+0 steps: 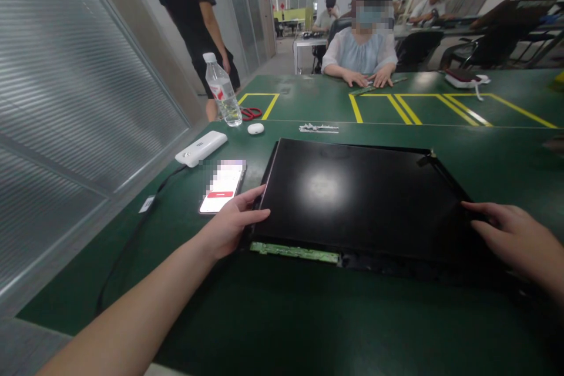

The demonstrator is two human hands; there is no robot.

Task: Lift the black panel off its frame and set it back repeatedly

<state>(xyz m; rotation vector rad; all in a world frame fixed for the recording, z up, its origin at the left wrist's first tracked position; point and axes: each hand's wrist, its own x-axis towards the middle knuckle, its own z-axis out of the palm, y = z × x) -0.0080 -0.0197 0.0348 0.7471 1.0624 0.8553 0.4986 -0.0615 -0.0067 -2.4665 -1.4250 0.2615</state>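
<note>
A black LCD screen panel [352, 200] lies glossy side up in front of me, a ceiling light mirrored on it. Along its near edge runs a narrow green circuit board [295, 252]. My left hand [231, 220] grips the left edge, thumb on top and the other fingers partly hidden beneath. At the right edge, my right hand [511, 232] pinches the panel's side, its index finger along the rim. Behind the far edge, a dark frame or second layer shows slightly beyond the panel, with a small loose tab at the far right corner.
On the green table [282, 317] stand a water bottle [224, 94], red-handled scissors [252, 113], a white earbud case [255, 128], a white power bank [201, 148] with a black cable, and a lit phone [223, 187]. Metal strips [318, 128] lie behind the panel. A masked person [361, 50] sits opposite.
</note>
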